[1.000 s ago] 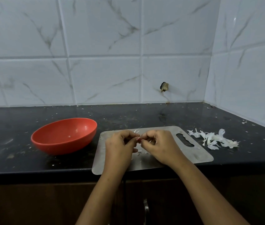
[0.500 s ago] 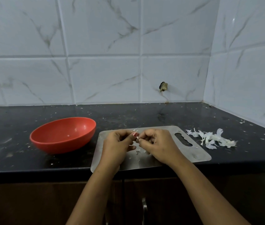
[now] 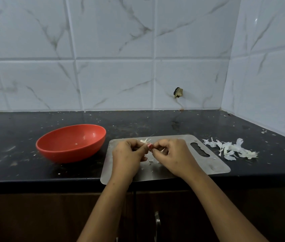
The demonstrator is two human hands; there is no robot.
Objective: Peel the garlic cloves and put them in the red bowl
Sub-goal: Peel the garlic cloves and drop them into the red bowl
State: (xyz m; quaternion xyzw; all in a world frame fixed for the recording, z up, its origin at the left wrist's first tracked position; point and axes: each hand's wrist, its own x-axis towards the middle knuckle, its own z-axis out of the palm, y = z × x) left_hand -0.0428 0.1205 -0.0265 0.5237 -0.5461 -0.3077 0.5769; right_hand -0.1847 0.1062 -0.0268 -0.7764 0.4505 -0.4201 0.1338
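Both hands meet over the steel cutting board point(image 3: 213, 165) at the counter's front edge. My left hand point(image 3: 129, 152) and my right hand point(image 3: 171, 154) pinch a small garlic clove point(image 3: 145, 141) between their fingertips; only a pale bit of it with thin skin strands shows above the fingers. The red bowl point(image 3: 72, 144) stands on the counter just left of the board and holds only a tiny white speck. A few small skin flakes point(image 3: 151, 161) lie on the board under the hands.
A pile of white garlic skins point(image 3: 230, 149) lies on the black counter point(image 3: 16, 165) right of the board. Tiled walls close the back and the right side. Dark cabinet doors with a metal handle point(image 3: 157, 222) sit below the counter edge.
Both hands stay together over the board, with only small finger shifts on the clove. The view has shifted slightly.
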